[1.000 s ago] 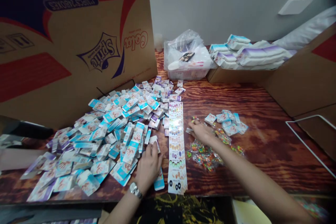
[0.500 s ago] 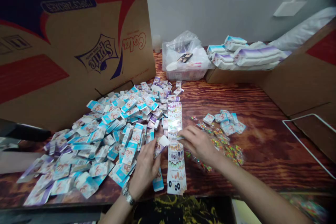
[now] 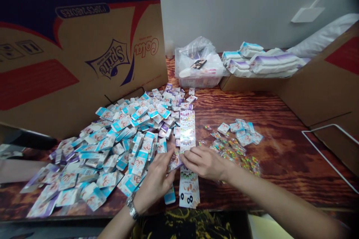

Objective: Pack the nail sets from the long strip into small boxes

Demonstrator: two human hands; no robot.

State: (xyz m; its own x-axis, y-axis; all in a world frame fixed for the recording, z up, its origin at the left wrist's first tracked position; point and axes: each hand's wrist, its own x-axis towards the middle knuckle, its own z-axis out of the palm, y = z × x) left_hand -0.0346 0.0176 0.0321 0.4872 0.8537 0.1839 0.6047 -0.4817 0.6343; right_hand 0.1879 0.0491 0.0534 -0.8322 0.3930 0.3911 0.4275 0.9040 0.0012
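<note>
We see the left hand (image 3: 153, 182), a wristwatch (image 3: 132, 211) at its wrist, narrowed on a small purple-and-white packet (image 3: 174, 161). The right hand (image 3: 204, 163) lies nearly flat, its fingertips (image 3: 185, 158) at the packet's far edge; we cannot tell whether it grips. Beneath it runs a strip of printed cards (image 3: 187, 134). Leftward spreads a heap of blue-and-white packets (image 3: 112, 149); rightward lie clear bags of colourful pieces (image 3: 235, 153) on a varnished wooden table (image 3: 283, 171), with a Sprite carton panel (image 3: 84, 67) beyond the heap.
</note>
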